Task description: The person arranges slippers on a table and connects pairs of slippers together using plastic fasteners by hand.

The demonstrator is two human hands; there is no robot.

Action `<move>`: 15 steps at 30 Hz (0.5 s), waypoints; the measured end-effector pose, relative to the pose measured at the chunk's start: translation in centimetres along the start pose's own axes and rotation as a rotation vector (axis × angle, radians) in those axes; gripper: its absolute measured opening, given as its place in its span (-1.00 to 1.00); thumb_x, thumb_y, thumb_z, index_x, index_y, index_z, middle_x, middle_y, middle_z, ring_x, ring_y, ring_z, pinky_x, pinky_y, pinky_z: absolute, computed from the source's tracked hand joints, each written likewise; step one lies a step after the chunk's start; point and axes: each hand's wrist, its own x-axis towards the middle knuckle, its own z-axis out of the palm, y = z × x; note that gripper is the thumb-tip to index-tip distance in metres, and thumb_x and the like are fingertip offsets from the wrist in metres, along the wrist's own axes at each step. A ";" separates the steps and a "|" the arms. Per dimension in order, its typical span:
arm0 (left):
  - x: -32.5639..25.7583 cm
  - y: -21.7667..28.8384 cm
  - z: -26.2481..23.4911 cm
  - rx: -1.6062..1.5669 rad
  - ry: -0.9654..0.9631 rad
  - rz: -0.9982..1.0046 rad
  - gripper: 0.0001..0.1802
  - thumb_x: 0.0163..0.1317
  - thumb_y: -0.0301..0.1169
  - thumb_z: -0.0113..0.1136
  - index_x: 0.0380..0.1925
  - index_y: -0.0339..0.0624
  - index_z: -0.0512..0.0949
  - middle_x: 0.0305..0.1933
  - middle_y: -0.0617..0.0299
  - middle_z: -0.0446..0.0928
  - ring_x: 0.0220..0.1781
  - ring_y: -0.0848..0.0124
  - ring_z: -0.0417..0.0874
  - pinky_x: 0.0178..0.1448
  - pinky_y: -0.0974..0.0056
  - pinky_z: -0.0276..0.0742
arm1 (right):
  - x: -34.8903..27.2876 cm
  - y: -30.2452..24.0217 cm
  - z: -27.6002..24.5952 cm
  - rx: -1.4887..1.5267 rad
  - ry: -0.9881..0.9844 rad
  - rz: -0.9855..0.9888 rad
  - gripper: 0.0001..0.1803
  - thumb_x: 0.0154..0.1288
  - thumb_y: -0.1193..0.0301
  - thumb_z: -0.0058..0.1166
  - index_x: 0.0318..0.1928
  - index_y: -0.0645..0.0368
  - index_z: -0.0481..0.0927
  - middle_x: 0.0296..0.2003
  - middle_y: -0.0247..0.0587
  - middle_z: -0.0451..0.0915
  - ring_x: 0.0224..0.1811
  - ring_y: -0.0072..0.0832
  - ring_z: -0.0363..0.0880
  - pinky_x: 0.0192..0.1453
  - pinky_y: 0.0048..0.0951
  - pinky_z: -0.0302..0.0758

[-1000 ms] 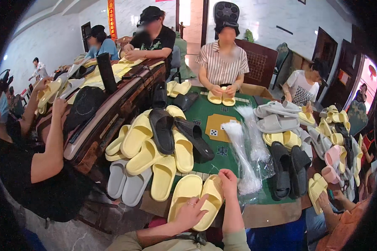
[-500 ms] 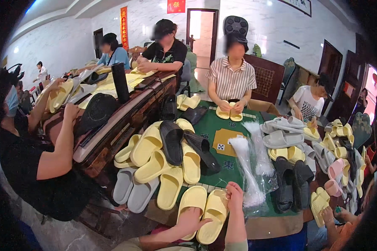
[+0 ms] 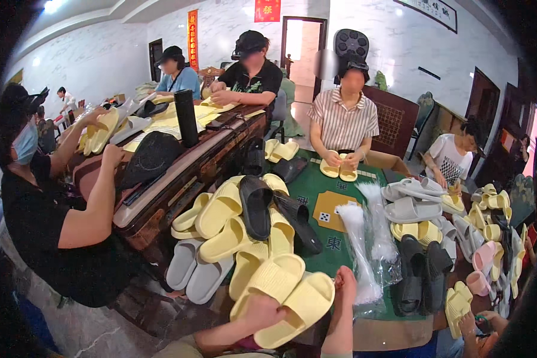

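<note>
My left hand (image 3: pixel 261 312) reaches into the foot opening of one pale yellow slipper (image 3: pixel 275 277) and holds it together with a second yellow slipper (image 3: pixel 307 303). The pair tilts to the right, just above the table's near edge. Beside its right end, my right hand (image 3: pixel 345 287) is raised with the fingers pinched together; what they hold, if anything, I cannot make out. Left of the pair lies a heap of yellow slippers (image 3: pixel 219 210) and black slippers (image 3: pixel 256 207), with a grey pair (image 3: pixel 210 279) below. Clear bags of thin white plastic strands (image 3: pixel 362 262) lie beyond my right hand.
The green tabletop (image 3: pixel 340 258) carries black slippers (image 3: pixel 409 274) at right, with grey, yellow and pink ones past them. Across it, a person in a striped shirt (image 3: pixel 345 122) holds yellow slippers (image 3: pixel 339 172). Other people work around a wooden table (image 3: pixel 161 209) at left.
The yellow pair has risen slightly and tilted to the right in my left hand. My right hand has shifted a little right and down; the thin strand seen by it no longer shows.
</note>
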 end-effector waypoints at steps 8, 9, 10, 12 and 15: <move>8.4 -8.6 -9.4 0.383 0.482 -0.002 -0.58 0.07 -0.11 0.22 -0.84 -0.09 0.56 -0.84 0.25 0.43 -0.78 0.34 0.48 -0.63 0.25 0.38 | -0.1 1.4 0.3 -0.266 -0.092 0.056 -0.93 0.27 0.42 0.06 -0.30 0.13 0.54 -0.53 -0.53 0.42 -0.59 -0.78 0.25 -0.56 -0.65 0.12; 10.0 -9.2 -10.5 0.382 0.515 -0.026 -0.55 0.09 -0.09 0.20 -0.84 -0.14 0.56 -0.85 0.22 0.41 -0.79 0.31 0.47 -0.62 0.21 0.36 | 0.5 2.0 -0.3 -0.259 -0.110 0.039 -0.92 0.28 0.41 0.06 -0.30 0.14 0.55 -0.52 -0.52 0.44 -0.58 -0.77 0.27 -0.56 -0.64 0.13; 11.3 -10.0 -11.1 0.406 0.496 -0.100 -0.54 0.08 -0.06 0.20 -0.80 -0.17 0.57 -0.82 0.18 0.43 -0.76 0.31 0.48 -0.59 0.18 0.38 | 0.4 1.8 -0.1 -0.259 -0.108 0.033 -0.92 0.28 0.41 0.06 -0.30 0.14 0.55 -0.52 -0.52 0.44 -0.58 -0.77 0.27 -0.56 -0.64 0.13; 14.2 -10.5 -12.4 0.423 0.399 -0.261 -0.56 0.14 -0.08 0.16 -0.67 -0.24 0.59 -0.62 0.01 0.54 -0.53 0.14 0.61 -0.41 0.09 0.51 | -0.5 0.9 0.6 -0.349 -0.078 0.073 -0.93 0.28 0.42 0.03 -0.32 0.13 0.52 -0.56 -0.55 0.38 -0.62 -0.77 0.22 -0.58 -0.67 0.14; 17.1 -12.6 -13.0 0.311 0.307 -0.400 -0.57 0.17 -0.07 0.16 -0.50 -0.29 0.59 -0.43 -0.07 0.58 -0.35 0.05 0.63 -0.26 0.06 0.55 | 0.0 1.9 0.5 -0.346 -0.069 0.025 -0.93 0.25 0.46 0.06 -0.31 0.18 0.55 -0.58 -0.51 0.38 -0.63 -0.76 0.22 -0.59 -0.65 0.13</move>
